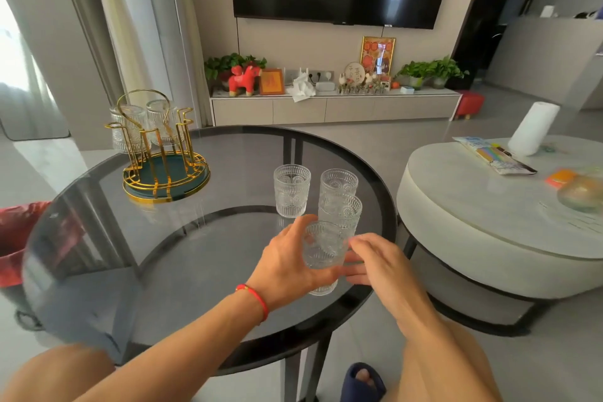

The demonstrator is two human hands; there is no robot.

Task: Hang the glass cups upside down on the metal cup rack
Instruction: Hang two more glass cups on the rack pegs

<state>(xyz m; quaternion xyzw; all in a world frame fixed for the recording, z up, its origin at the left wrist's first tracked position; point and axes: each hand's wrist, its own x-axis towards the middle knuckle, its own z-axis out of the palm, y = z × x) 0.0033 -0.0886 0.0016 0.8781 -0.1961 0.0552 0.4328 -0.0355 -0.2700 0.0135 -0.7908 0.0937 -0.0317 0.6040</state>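
Observation:
A gold metal cup rack (163, 153) on a dark green base stands at the far left of the round glass table (182, 258). Two glass cups (143, 127) hang upside down on its far side. Three patterned glass cups stand upright on the table: one (291, 190) in the middle, another (338, 183) to its right, a third (342, 214) in front of that. My left hand (287, 266) grips a fourth cup (323, 246) near the table's right front edge. My right hand (378, 263) is beside this cup, fingers spread and touching its lower side.
A white round coffee table (483, 225) stands close on the right, with a paper roll (533, 127), a packet and a bowl on it. A red bin (19, 238) sits at the left under the table edge. My knees and a slipper are below.

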